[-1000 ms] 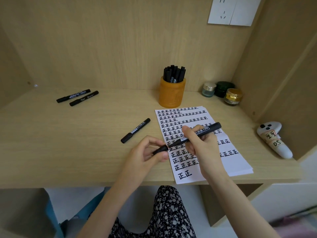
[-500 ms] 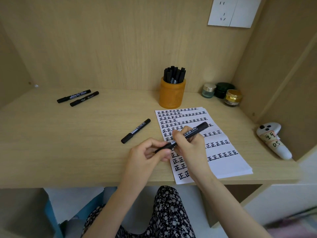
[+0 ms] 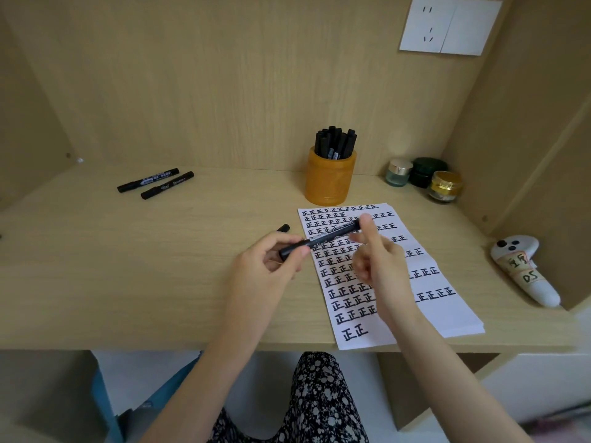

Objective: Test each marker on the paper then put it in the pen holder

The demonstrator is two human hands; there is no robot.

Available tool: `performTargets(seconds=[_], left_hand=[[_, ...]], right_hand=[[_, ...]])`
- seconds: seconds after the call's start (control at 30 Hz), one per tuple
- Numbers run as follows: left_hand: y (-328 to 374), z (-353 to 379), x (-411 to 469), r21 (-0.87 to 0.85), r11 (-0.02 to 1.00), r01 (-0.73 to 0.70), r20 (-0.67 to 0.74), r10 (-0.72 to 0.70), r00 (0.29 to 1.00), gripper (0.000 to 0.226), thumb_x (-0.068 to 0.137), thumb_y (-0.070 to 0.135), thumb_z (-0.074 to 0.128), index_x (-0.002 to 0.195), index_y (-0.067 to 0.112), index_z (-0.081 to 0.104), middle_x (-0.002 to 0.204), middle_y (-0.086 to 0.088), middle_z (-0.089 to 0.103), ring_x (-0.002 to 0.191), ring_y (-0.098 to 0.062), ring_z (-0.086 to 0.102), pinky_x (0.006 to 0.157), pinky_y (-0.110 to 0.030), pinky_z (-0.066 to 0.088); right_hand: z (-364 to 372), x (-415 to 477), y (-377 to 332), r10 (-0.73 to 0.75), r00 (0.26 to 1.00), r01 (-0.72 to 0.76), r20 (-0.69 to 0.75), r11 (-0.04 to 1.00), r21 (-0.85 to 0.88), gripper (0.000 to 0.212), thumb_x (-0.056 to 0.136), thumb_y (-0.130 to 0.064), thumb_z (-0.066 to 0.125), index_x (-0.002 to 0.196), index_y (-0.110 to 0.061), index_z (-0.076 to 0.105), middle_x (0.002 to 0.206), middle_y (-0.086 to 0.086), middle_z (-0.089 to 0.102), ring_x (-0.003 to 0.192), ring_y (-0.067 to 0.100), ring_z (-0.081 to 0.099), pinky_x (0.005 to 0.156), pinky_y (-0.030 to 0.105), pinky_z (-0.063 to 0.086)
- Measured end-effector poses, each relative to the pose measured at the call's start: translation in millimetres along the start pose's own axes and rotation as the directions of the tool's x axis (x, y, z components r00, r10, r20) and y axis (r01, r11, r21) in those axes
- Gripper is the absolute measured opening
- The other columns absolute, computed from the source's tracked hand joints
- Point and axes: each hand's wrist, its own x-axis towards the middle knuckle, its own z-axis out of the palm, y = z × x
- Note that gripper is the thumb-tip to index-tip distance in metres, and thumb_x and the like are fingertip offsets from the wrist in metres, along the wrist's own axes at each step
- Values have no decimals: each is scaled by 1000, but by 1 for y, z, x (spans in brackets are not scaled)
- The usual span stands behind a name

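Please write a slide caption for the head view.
Left hand holds a black marker over the paper, right hand at its far end; pen holder behind.
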Motion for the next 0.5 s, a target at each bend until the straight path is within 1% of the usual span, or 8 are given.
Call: performTargets(seconds=[0.07, 0.1, 0.17, 0.23, 0.27, 0.37, 0.43, 0.5], left_hand=[[0, -3, 5, 73, 997, -10, -30, 12, 999, 15, 79, 28, 67, 94, 26, 68, 77, 11, 68, 69, -4, 65, 67, -23, 57], [0, -3, 8, 107, 994, -15, -36, 19, 999, 15, 79, 30, 67, 94, 27, 68, 78, 12, 68, 69, -5, 65, 69, -27, 58], [1, -1, 12, 161, 986, -33, -39, 40, 998, 13, 80, 31, 66, 92, 28, 68, 77, 12, 67, 69, -8, 65, 68, -34, 57], [4, 5, 17, 167, 984, -61, -37, 68, 997, 9, 81, 28, 67, 88, 25, 69, 75, 9, 67, 67, -11, 64, 67, -37, 55], [6, 8, 20, 161, 984, -75, -35, 82, 996, 8, 81, 27, 68, 87, 22, 69, 74, 7, 68, 67, -12, 63, 66, -37, 54], [10, 13, 29, 154, 982, -109, -18, 113, 993, 10, 82, 27, 67, 86, 19, 70, 76, 6, 69, 69, -12, 62, 67, -34, 53], [11, 14, 35, 118, 988, -104, -18, 106, 994, 12, 82, 29, 68, 87, 19, 70, 76, 6, 69, 69, -11, 64, 68, -34, 55], [8, 14, 41, 68, 995, -71, -16, 73, 997, 20, 80, 34, 68, 93, 19, 69, 79, 6, 69, 72, -10, 65, 70, -30, 57]], right_hand=[[-9, 4, -2, -215, 970, 197, -117, 969, -151, 30, 90, -41, 60, 104, -15, 60, 57, -3, 44, 50, 10, 37, 50, 19, 34], [-12, 4, -4, -336, 938, 307, -83, 919, -245, 21, 90, -32, 63, 105, -18, 59, 63, -3, 47, 52, 8, 40, 52, 18, 36], [-10, 4, -7, -478, 870, 486, 123, 787, -379, 19, 88, -21, 67, 106, -23, 61, 81, -7, 52, 56, 7, 44, 56, 14, 38], [-5, 8, -6, -509, 806, 592, 303, 668, -452, 23, 85, -19, 71, 106, -24, 65, 101, -10, 49, 61, 12, 48, 63, 12, 41], [-2, 11, -5, -516, 780, 625, 354, 625, -467, 23, 84, -19, 72, 106, -22, 67, 105, -11, 49, 63, 13, 48, 65, 14, 42], [2, 21, -2, -556, 725, 687, 405, 550, -475, 17, 83, -16, 72, 100, -16, 68, 97, -7, 54, 65, 14, 49, 64, 20, 43], [4, 29, -2, -576, 711, 701, 403, 545, -459, 13, 84, -14, 71, 95, -15, 67, 92, -8, 55, 67, 9, 51, 65, 15, 41], [6, 37, -5, -573, 734, 679, 366, 594, -432, 12, 83, -14, 71, 93, -17, 66, 90, -9, 56, 67, 7, 52, 65, 11, 39]])
